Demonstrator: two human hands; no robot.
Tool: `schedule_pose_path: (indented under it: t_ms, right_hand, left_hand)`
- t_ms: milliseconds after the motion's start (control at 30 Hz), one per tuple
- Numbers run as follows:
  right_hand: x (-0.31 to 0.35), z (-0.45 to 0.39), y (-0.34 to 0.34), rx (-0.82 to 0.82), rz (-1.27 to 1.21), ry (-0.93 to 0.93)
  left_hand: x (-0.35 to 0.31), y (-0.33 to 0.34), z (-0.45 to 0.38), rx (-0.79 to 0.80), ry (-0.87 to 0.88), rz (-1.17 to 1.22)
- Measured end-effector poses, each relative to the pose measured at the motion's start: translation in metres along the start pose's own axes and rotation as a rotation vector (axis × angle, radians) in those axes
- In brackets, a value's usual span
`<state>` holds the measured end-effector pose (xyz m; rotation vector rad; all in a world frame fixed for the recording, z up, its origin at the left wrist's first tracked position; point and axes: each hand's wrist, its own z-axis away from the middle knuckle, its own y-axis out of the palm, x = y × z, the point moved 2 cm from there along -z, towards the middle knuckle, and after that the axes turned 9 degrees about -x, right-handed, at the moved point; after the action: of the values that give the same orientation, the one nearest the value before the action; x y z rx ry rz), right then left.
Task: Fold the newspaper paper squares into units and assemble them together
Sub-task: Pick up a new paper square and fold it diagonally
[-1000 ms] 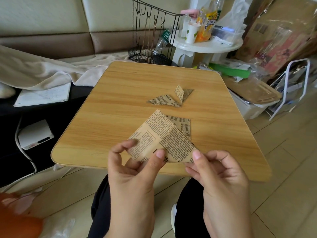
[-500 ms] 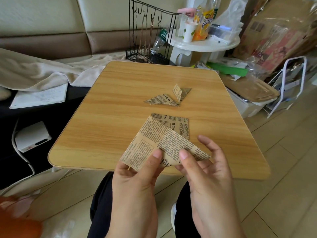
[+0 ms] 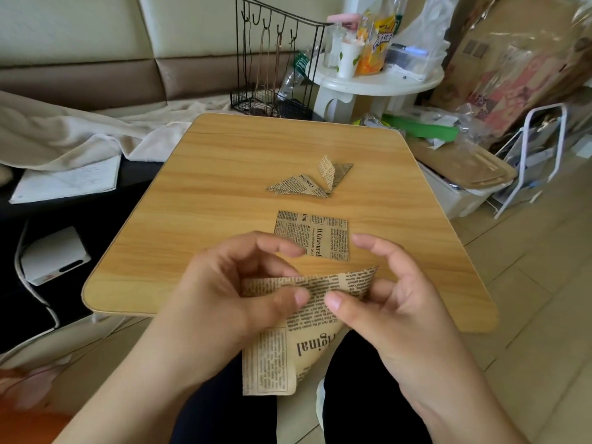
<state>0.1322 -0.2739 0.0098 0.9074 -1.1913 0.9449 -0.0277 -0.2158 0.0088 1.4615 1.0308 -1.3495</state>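
Note:
A tan newspaper-print paper square [image 3: 298, 344] hangs bent between both hands at the near edge of the wooden table [image 3: 224, 200], its lower part curling over my lap. My left hand [image 3: 230, 302] pinches its upper left part with thumb and fingers. My right hand [image 3: 390, 302] pinches the upper right part, thumb on the printed face. A flat newspaper square [image 3: 312, 233] lies on the table just beyond my hands. Farther back lie two folded newspaper units [image 3: 309, 182], touching each other.
A black wire rack [image 3: 275, 68] stands behind the table. A white round side table [image 3: 374, 84] with a cup and bottles is at the back right. Boxes and a white frame [image 3: 528, 158] crowd the right. A beige cloth [image 3: 64, 139] lies left.
The sheet has been pulled toward me, off the table edge, turned and bent so it hangs down. The flat square behind it is now uncovered.

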Motion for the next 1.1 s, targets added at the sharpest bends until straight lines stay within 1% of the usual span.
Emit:
schedule_pose_path:
  t_ms: [133, 233, 300, 433, 700, 800, 933, 1100]
  right_hand:
    - [0.000, 0.002, -0.001, -0.010, -0.027, -0.017]
    - [0.001, 0.000, -0.005, -0.094, -0.074, -0.054]
    - [0.001, -0.002, -0.008, -0.134, -0.078, -0.080]
    - [0.003, -0.002, -0.007, -0.141, -0.105, -0.103]
    - [0.002, -0.004, -0.006, -0.133, -0.202, -0.057]
    - [0.006, -0.004, -0.006, -0.170, -0.235, -0.071]
    - [0.008, -0.004, -0.005, -0.208, -0.241, -0.102]
    - [0.007, -0.002, -0.004, -0.202, -0.196, -0.097]
  left_hand:
    - [-0.002, 0.003, 0.004, -0.073, 0.106, -0.128]
    - [0.000, 0.004, 0.009, -0.130, 0.124, -0.170]
    - [0.001, 0.005, 0.011, -0.155, 0.130, -0.174]
    - [0.005, 0.004, 0.012, -0.188, 0.151, -0.159]
    - [0.010, 0.005, 0.017, -0.207, 0.170, -0.132]
    - [0.011, 0.006, 0.017, -0.208, 0.173, -0.110]
    - [0.012, 0.007, 0.018, -0.226, 0.178, -0.100]
    - [0.013, 0.006, 0.019, -0.243, 0.208, -0.084]
